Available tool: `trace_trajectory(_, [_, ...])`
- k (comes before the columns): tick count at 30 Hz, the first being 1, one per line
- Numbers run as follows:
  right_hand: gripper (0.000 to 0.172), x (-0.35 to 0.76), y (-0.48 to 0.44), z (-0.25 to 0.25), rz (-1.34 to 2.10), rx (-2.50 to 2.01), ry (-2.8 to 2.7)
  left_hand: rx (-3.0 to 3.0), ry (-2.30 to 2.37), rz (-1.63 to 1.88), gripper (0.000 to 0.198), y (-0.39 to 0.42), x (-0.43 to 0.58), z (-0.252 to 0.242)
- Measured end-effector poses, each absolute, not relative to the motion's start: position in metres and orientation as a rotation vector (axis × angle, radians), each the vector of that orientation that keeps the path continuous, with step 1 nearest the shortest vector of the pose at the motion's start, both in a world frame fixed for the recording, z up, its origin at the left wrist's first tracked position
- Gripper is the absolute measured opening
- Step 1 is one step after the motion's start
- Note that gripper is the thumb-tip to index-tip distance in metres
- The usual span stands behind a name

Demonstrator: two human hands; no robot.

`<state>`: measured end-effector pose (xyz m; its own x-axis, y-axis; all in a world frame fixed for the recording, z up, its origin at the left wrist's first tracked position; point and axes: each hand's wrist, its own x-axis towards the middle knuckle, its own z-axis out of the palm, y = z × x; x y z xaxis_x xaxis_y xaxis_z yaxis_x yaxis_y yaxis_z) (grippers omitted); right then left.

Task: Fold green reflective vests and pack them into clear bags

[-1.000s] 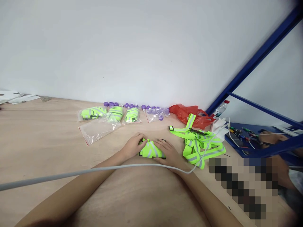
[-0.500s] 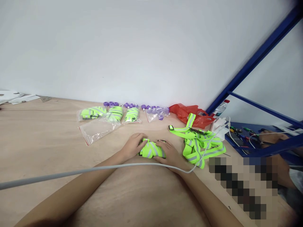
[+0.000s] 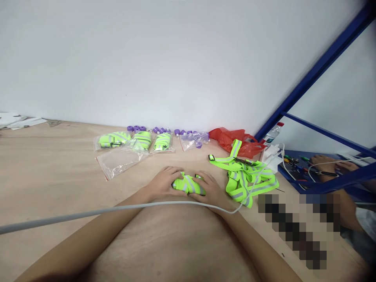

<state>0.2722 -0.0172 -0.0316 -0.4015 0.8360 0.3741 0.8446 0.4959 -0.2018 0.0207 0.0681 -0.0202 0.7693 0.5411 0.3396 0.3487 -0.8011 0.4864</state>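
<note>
A folded bundle of reflective strap [image 3: 188, 184], bright yellow-green with silver stripes, lies on the wooden table [image 3: 58, 164] between my hands. My left hand [image 3: 166, 182] grips its left end, thumb along the near side. Around the right end curl the fingers of my right hand [image 3: 210, 188]. Both palms hide parts of the bundle. To the right is a loose heap of the same reflective straps [image 3: 249, 180], with black buckles. Beyond my left hand lies a flat clear zip bag [image 3: 120, 162].
Bagged reflective straps [image 3: 114, 139] lie near the wall, beside purple pieces [image 3: 160, 130], another clear bag [image 3: 194, 140] and a red plastic bag [image 3: 237, 141]. A grey cable [image 3: 117, 209] crosses above my forearms. At right stand a blue frame [image 3: 314, 74] and a bottle [image 3: 273, 134]; another person's hand [image 3: 321, 162] is behind it.
My left hand's thumb has shifted from the top of the bundle to its near side, and the bundle looks flatter. My right hand keeps its place.
</note>
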Motion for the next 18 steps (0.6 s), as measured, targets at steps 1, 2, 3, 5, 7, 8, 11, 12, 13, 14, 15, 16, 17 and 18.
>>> trace_trajectory(1, [0.054,0.272,-0.018,-0.03,-0.042,-1.408,-2.32,2.606,0.658,0.646,0.064,0.067,0.02,-0.018])
trace_trajectory(2, [0.054,0.272,-0.019,-0.028,-0.05,-1.422,-2.318,2.657,0.632,0.622,0.068,0.067,0.02,-0.015])
trace_trajectory(3, [0.055,0.271,-0.02,-0.026,-0.049,-1.433,-2.319,2.71,0.606,0.599,0.071,0.066,0.02,-0.012])
trace_trajectory(5, [0.054,0.271,-0.021,-0.025,-0.039,-1.436,-2.325,2.791,0.584,0.566,0.07,0.064,0.02,-0.006])
trace_trajectory(7, [0.053,0.271,-0.021,-0.026,-0.038,-1.424,-2.328,2.816,0.604,0.563,0.062,0.063,0.02,-0.001])
trace_trajectory(8, [0.053,0.271,-0.021,-0.027,-0.044,-1.418,-2.323,2.812,0.616,0.57,0.057,0.062,0.021,0.0])
trace_trajectory(11, [0.05,0.272,-0.021,-0.03,-0.061,-1.423,-2.274,2.772,0.624,0.611,0.046,0.06,0.022,0.003])
trace_trajectory(12, [0.048,0.272,-0.021,-0.03,-0.056,-1.432,-2.253,2.755,0.63,0.627,0.045,0.059,0.023,0.003])
trace_trajectory(13, [0.044,0.273,-0.02,-0.03,-0.046,-1.441,-2.233,2.736,0.639,0.642,0.043,0.058,0.023,0.002])
trace_trajectory(14, [0.041,0.273,-0.019,-0.029,-0.031,-1.446,-2.212,2.71,0.654,0.652,0.042,0.058,0.024,0.002])
trace_trajectory(15, [0.038,0.273,-0.018,-0.027,-0.009,-1.445,-2.194,2.671,0.686,0.656,0.041,0.058,0.025,0.001])
trace_trajectory(16, [0.035,0.273,-0.016,-0.024,0.018,-1.439,-2.177,2.624,0.733,0.655,0.04,0.058,0.027,0.001])
trace_trajectory(17, [0.033,0.274,-0.013,-0.021,0.052,-1.434,-2.161,2.575,0.789,0.649,0.039,0.059,0.029,0.0])
trace_trajectory(18, [0.031,0.274,-0.01,-0.017,0.098,-1.434,-2.14,2.529,0.85,0.641,0.04,0.06,0.031,0.0])
